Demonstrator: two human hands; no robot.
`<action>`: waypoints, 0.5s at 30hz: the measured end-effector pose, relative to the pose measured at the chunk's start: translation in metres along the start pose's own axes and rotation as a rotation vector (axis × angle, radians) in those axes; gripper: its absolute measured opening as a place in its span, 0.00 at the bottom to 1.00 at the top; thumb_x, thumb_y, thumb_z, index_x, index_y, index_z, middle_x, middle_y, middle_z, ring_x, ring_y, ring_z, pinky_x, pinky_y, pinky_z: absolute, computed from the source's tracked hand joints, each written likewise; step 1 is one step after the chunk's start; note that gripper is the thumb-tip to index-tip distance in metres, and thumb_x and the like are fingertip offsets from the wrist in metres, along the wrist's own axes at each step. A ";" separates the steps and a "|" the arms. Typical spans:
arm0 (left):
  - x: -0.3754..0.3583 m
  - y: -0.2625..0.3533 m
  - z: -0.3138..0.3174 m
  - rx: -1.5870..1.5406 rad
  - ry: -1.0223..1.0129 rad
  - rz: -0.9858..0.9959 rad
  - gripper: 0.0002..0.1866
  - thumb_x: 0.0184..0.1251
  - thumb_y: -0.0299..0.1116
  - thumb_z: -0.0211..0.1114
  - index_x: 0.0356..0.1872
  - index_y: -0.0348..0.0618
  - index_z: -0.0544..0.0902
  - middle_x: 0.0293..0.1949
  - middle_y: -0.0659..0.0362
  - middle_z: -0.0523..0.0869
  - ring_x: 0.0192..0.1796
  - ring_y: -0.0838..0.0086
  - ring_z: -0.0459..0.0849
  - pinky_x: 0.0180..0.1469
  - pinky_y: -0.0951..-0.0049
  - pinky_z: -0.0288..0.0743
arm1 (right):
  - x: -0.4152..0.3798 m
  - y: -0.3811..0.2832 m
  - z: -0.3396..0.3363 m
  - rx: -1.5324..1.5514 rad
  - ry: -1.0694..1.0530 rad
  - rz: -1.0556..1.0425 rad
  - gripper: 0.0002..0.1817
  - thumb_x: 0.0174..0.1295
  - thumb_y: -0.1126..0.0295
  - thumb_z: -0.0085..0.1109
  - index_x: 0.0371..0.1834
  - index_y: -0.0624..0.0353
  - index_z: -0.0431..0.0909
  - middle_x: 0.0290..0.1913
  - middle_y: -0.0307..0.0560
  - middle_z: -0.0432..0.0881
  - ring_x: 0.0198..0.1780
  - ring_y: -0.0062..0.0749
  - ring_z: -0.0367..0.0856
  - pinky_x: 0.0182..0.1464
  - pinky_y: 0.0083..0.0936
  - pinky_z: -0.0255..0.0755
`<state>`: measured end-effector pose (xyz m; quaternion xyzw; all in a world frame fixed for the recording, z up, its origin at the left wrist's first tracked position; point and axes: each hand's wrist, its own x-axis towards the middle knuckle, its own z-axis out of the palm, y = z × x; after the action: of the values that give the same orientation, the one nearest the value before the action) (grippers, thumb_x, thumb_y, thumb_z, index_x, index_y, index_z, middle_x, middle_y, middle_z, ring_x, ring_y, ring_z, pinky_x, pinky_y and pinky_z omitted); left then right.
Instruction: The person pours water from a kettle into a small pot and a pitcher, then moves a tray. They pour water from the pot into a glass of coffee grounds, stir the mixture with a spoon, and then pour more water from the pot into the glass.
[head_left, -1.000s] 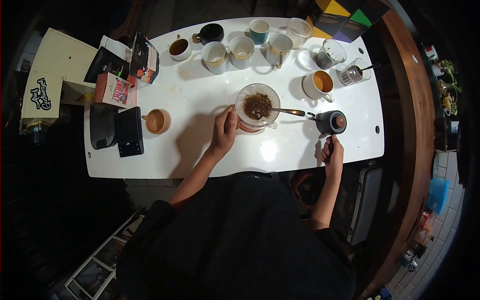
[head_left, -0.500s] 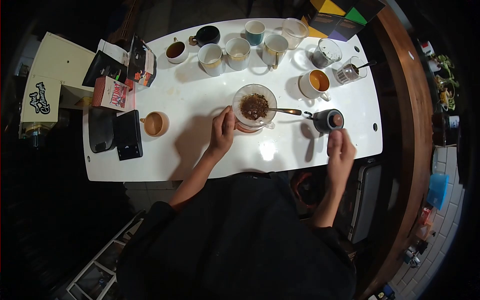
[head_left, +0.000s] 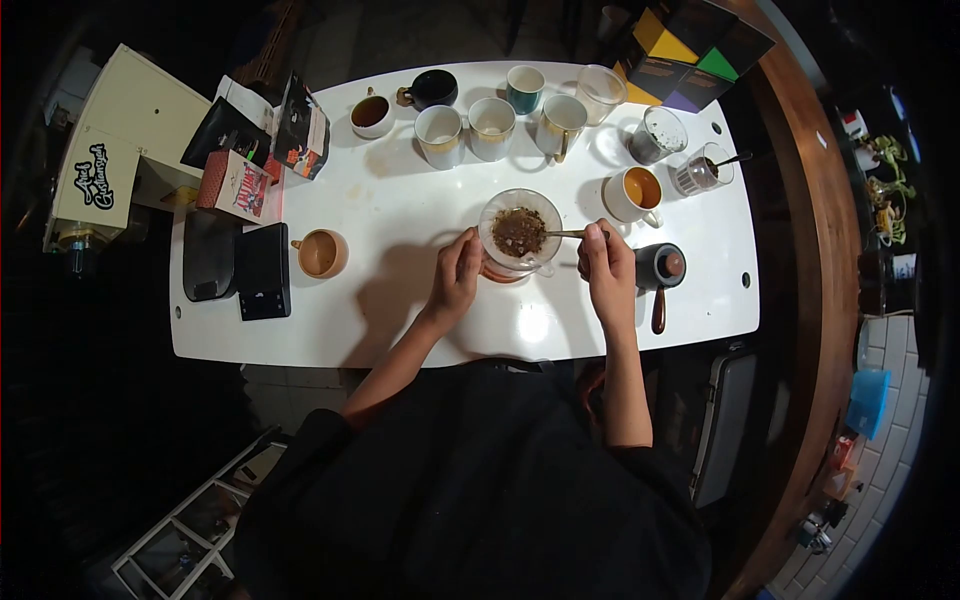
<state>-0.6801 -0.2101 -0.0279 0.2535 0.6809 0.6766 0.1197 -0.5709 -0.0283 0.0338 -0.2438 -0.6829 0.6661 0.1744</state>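
A clear coffee dripper (head_left: 489,222) with wet brown coffee grounds (head_left: 519,231) inside sits on a glass server (head_left: 503,274) at the middle of the table. Against the dripper's left side, my left hand (head_left: 457,275) is closed, its fingers holding it near the rim. My right hand (head_left: 607,265) pinches the handle of a metal spoon (head_left: 563,234), whose tip reaches into the grounds. Just right of that hand stands a dark grey kettle (head_left: 652,262) with a brown knob and a brown handle (head_left: 658,311) pointing toward me.
Several cups line the back, among them a white mug (head_left: 439,137) and a teal cup (head_left: 525,91). An orange-lined cup (head_left: 627,198) and glasses (head_left: 658,138) stand at right. A tan cup (head_left: 322,254), black scale (head_left: 263,270) and coffee bags (head_left: 300,130) occupy the left.
My right hand has left the kettle, moved left and taken hold of the spoon. The kettle's handle now points toward me. My left hand stays at the dripper; the view has shifted slightly.
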 end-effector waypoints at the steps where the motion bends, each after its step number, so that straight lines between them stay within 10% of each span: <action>1: 0.000 -0.001 0.000 -0.006 -0.001 0.000 0.15 0.78 0.37 0.49 0.34 0.35 0.73 0.21 0.63 0.70 0.25 0.80 0.67 0.29 0.75 0.63 | 0.002 0.001 0.000 0.002 0.008 -0.023 0.21 0.74 0.57 0.47 0.25 0.59 0.67 0.21 0.30 0.64 0.24 0.13 0.59 0.26 0.16 0.55; 15: 0.001 -0.004 -0.003 -0.012 -0.037 0.003 0.14 0.78 0.34 0.50 0.34 0.34 0.73 0.21 0.64 0.70 0.26 0.81 0.67 0.29 0.76 0.63 | 0.000 -0.015 0.003 0.038 0.040 -0.083 0.18 0.75 0.61 0.44 0.28 0.60 0.69 0.20 0.34 0.65 0.22 0.13 0.63 0.23 0.19 0.57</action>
<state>-0.6828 -0.2121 -0.0315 0.2662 0.6741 0.6761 0.1327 -0.5740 -0.0310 0.0491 -0.2254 -0.6760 0.6662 0.2201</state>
